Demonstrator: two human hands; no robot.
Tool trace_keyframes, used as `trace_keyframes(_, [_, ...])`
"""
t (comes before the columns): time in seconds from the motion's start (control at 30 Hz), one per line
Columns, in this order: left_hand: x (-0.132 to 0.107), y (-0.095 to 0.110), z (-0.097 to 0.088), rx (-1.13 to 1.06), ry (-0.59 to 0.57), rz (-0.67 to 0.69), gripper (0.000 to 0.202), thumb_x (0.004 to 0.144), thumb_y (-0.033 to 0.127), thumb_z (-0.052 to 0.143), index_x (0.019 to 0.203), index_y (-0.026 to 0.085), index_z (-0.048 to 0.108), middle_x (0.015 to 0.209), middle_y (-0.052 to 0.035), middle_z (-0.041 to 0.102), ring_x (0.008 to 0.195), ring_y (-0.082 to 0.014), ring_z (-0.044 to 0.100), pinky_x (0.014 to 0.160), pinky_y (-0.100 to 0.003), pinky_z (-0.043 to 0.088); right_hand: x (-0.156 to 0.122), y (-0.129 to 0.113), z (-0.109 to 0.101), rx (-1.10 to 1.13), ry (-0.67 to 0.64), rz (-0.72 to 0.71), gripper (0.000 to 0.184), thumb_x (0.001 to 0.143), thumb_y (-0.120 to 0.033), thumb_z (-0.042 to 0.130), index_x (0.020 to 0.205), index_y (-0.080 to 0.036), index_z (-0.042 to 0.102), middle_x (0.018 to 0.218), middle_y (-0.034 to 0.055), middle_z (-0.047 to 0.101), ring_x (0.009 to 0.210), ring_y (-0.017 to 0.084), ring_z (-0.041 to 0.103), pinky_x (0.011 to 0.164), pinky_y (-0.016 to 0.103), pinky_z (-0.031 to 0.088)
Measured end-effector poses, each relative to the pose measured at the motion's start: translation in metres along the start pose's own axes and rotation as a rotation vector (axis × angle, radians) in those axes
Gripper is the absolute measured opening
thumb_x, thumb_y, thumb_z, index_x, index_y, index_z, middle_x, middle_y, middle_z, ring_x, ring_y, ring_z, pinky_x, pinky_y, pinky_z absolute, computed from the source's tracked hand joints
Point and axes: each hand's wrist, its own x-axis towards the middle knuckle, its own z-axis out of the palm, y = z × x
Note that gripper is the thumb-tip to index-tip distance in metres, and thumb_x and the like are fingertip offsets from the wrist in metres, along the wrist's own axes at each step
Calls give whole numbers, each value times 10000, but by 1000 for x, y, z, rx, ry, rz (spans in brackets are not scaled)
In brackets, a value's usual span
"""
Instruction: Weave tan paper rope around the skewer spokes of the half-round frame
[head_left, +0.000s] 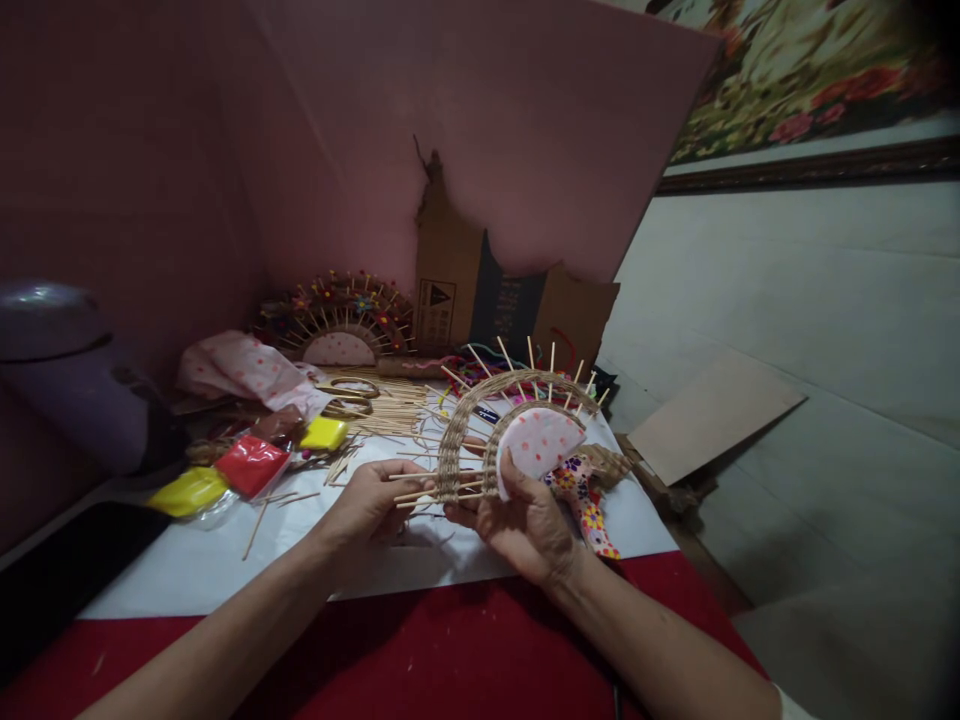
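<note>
A half-round woven fan (448, 448) of thin wooden sticks and twine is held up over the white sheet. Its centre is a half-disc of white cloth with reddish dots (541, 440). My right hand (529, 525) is closed on this centre, thumb on the cloth and fingers behind. At the fan's lower left, my left hand (375, 500) pinches the ends of the sticks and the woven band; some of its fingertips are hidden. A strip of flowered cloth (585, 505) lies just beyond my right hand.
A finished-looking fan with colourful flowers (341, 320) leans at the back. Scissors (349, 395) lie on a row of sticks (394, 405). Yellow (191, 490) and red packets (253, 465) lie left, near a dotted cloth (244, 365). Torn cardboard (450, 270) stands behind.
</note>
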Motion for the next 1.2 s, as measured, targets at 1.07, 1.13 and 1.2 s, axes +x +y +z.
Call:
trace_keyframes(1.07, [-13,20,-18,1180,217,1211,79,775,170,587,744,145,655,587,-8,632,531,-110,564,533,-227,404,9,4,-10,-150,-67,15,202,739,-280,660,917,-192,620,884,30,684,722,143,614,615,270,472])
trace_keyframes(1.13, [-12,21,-19,1237,226,1241,82,782,167,580,755,138,652,597,-16,638,540,-118,577,538,-230,415,9,5,-9,-183,-81,31,234,728,-300,672,927,-189,620,884,33,678,734,144,608,594,253,457])
trace_keyframes(1.2, [-11,22,-21,1249,256,1243,86,789,168,574,767,135,649,656,-34,669,590,-129,608,577,-235,437,8,5,-7,-211,-100,54,290,723,-335,675,967,-190,616,885,40,671,762,151,601,580,241,441])
